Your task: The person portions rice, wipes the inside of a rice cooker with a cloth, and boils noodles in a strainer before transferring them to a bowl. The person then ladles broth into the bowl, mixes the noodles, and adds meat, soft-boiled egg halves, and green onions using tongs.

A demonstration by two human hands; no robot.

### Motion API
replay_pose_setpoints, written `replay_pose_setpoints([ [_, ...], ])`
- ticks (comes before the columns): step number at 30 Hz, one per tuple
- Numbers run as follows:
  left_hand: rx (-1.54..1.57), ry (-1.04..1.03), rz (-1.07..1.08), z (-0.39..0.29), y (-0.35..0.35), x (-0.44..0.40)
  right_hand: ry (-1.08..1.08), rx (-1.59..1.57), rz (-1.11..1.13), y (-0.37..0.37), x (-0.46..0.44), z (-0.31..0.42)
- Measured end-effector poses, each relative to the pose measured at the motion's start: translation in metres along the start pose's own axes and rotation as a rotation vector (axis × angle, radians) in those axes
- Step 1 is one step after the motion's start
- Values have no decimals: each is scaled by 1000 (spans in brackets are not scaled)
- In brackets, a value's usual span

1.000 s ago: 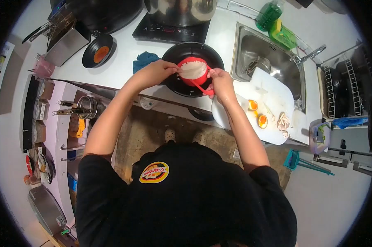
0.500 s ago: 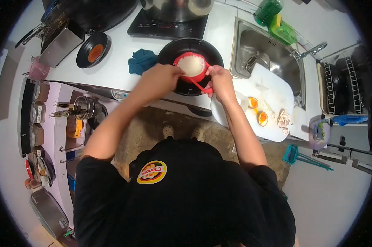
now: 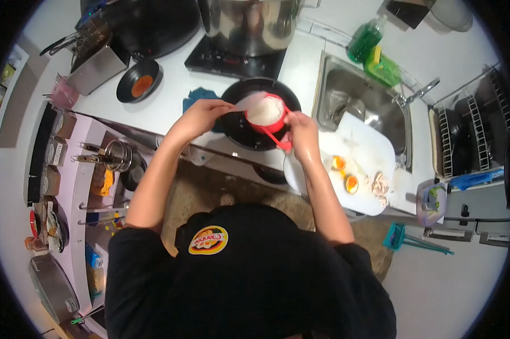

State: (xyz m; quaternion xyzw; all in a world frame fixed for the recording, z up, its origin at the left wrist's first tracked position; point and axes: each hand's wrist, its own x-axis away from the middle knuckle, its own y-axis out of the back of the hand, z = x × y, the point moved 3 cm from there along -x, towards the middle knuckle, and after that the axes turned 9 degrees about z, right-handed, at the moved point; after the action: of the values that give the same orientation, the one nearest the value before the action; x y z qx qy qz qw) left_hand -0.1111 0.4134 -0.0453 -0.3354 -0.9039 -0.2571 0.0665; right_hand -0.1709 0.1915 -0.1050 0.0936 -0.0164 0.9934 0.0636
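My right hand (image 3: pixel 303 134) is closed around the handle side of a red cup-like holder (image 3: pixel 266 120), with a red strip hanging below it. White, grainy-looking stuff (image 3: pixel 270 108), perhaps rice, fills the holder. At the holder's left rim, my left hand (image 3: pixel 201 117) pinches a thin, translucent whitish piece (image 3: pixel 248 102), tilted up over the filling. I cannot tell whether that piece is a film or a lid. Both hands are above a black pan (image 3: pixel 246 135) on the counter's front edge. A dark blue cloth (image 3: pixel 197 96) lies behind my left hand.
Right of the pan, a white cutting board (image 3: pixel 370 144) holds a halved egg (image 3: pixel 351 183) and pale sliced pieces (image 3: pixel 380 185), overlapping the sink (image 3: pixel 331 70). A large steel pot (image 3: pixel 249 28) stands on an induction cooker (image 3: pixel 204 61). Back left is a small black pan (image 3: pixel 131 85) with orange-red contents.
My left hand has moved left, away from the red holder, drawing up the translucent piece. The holder stays in my right hand. The whole view has shifted slightly.
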Motion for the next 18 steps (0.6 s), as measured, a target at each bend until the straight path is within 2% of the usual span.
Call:
replay_pose_setpoints([
  [1,128,75,-94,0,7,6,1,-27,-34,5,6,5],
  [2,35,-70,-191,8,11,6,19,-65,-35,12,13,14],
  [3,31,-71,-186,17,6,5,31,-103,-39,20,20,21],
  [5,-262,-7,-276,14,-9,7,52,-95,-54,33,24,25],
  [6,-303,79,-211,18,-20,2,72,-154,-46,38,26,27],
  [7,-295,81,-208,15,-30,1,90,-210,-34,41,28,27],
  [9,-539,104,-229,10,-49,3,99,-239,-2,41,32,25],
  [11,-537,90,-294,6,-59,15,145,-288,-33,37,38,24],
  [13,-642,22,-682,-8,-61,39,117,-294,54,35,41,18],
  [15,-590,85,-785,7,-62,59,196,-350,110,26,44,19],
  [17,-461,21,-836,37,-70,89,195,-315,166,13,52,23],
  [18,-445,58,-865,55,-80,107,187,-336,222,10,59,23],
])
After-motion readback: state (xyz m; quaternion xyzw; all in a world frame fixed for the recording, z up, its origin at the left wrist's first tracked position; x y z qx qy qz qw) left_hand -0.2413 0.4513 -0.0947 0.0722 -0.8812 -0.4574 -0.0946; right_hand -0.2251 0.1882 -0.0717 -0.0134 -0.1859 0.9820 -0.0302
